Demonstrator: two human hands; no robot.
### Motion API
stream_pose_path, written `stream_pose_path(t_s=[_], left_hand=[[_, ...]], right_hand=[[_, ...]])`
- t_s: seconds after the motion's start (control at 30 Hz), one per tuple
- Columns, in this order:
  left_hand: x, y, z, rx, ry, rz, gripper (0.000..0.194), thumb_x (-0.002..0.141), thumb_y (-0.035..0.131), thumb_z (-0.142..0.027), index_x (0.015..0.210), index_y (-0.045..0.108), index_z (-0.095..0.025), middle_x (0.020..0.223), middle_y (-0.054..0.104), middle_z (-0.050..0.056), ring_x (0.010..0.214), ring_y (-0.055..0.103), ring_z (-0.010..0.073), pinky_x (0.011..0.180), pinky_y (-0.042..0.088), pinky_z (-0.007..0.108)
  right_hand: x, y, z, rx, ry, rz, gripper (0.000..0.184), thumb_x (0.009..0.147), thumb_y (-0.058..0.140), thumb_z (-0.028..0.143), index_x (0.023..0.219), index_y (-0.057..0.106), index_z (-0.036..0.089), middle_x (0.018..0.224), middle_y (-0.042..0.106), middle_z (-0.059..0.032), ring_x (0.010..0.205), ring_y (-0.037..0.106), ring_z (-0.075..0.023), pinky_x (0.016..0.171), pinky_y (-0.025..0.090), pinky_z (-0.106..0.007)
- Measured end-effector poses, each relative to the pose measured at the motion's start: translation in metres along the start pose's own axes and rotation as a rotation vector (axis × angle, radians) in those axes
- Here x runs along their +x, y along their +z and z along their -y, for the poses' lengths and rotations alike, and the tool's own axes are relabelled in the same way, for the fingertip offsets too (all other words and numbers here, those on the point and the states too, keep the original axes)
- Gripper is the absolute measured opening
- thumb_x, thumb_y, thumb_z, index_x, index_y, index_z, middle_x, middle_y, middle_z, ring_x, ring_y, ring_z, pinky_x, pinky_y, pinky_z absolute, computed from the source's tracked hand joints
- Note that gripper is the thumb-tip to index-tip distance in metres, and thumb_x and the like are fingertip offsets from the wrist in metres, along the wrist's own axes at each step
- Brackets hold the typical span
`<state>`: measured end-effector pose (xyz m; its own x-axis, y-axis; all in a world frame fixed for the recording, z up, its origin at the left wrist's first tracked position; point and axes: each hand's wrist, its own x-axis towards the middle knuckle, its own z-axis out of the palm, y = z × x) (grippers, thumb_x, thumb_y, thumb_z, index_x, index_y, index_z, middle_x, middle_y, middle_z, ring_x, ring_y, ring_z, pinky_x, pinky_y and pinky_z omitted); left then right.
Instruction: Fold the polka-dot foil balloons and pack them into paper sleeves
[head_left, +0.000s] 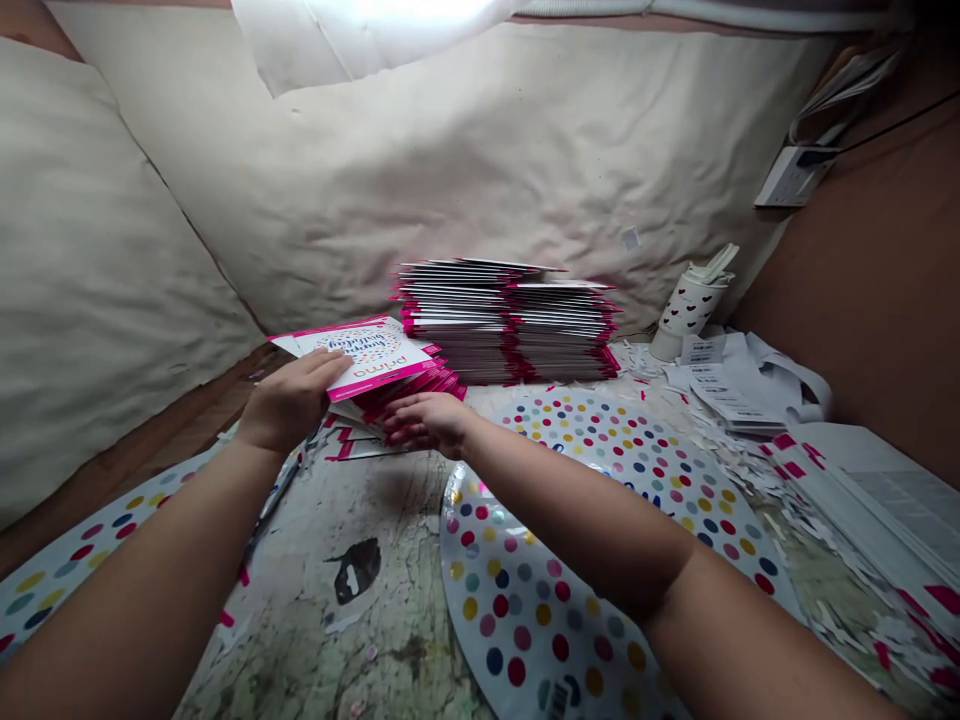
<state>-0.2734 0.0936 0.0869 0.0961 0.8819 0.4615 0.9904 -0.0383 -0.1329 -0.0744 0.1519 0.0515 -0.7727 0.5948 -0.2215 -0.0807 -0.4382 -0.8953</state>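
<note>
A pile of white and pink printed packets (420,385) leans at the left of the table, its lower layers fanned out. The top packet (382,345) has dotted "happy birthday" print and the word "prima". My left hand (292,400) grips its near left side, fingers lying over the top and the thumb out of sight. Beside the pile's front right edge, my right hand (431,422) is open with its fingers stretched toward the packets. Under my right forearm lies a flat round balloon (517,600) with coloured dots.
Tall stacks of folded packets (510,325) stand against the cloth-covered wall. To the right are a white heart-patterned tumbler (686,310), label strips (731,385), and a packet bundle (855,500) among paper scraps. Another dotted balloon (97,540) lies at left.
</note>
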Motion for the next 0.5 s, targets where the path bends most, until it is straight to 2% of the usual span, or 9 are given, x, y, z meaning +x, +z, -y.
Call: stream_pose_path(t_s=[0.13,0.33,0.4,0.5], left_hand=[[-0.004,0.006,0.008,0.007,0.015,0.03,0.043,0.09,0.028,-0.025,0.122,0.053,-0.013,0.133,0.051,0.008,0.126,0.042,0.0148,0.106,0.03,0.031],[0.009,0.014,0.013,0.048,0.016,0.191,0.048,0.08,0.037,-0.009,0.126,0.048,-0.006,0.135,0.048,0.014,0.129,0.037,0.0216,0.105,0.03,0.038],[0.015,0.008,0.008,0.055,-0.03,0.204,0.048,0.081,0.036,-0.01,0.127,0.044,-0.001,0.138,0.041,0.021,0.133,0.029,0.0295,0.104,0.027,0.05],[0.016,-0.013,-0.018,0.045,-0.194,0.062,0.051,0.089,0.023,-0.015,0.135,0.027,0.005,0.147,0.014,0.028,0.135,0.001,0.0427,0.095,0.009,0.072]], right_hand=[[-0.03,-0.037,-0.005,-0.009,0.032,-0.074,0.013,0.077,0.055,0.008,0.086,0.061,0.015,0.07,0.065,-0.0014,0.052,0.06,-0.0077,0.046,0.045,-0.017],[-0.088,-0.094,-0.01,-0.054,0.023,-0.195,0.012,0.075,0.059,0.012,0.086,0.062,0.014,0.075,0.067,-0.0037,0.058,0.062,-0.0096,0.052,0.048,-0.02],[-0.115,-0.113,-0.011,-0.089,0.014,-0.27,0.013,0.075,0.059,0.014,0.088,0.062,0.015,0.077,0.067,-0.0038,0.059,0.061,-0.0095,0.054,0.048,-0.021],[-0.169,-0.135,-0.018,-0.165,-0.015,-0.418,0.014,0.075,0.06,0.016,0.089,0.062,0.017,0.079,0.066,-0.0018,0.06,0.058,-0.0087,0.057,0.045,-0.021]])
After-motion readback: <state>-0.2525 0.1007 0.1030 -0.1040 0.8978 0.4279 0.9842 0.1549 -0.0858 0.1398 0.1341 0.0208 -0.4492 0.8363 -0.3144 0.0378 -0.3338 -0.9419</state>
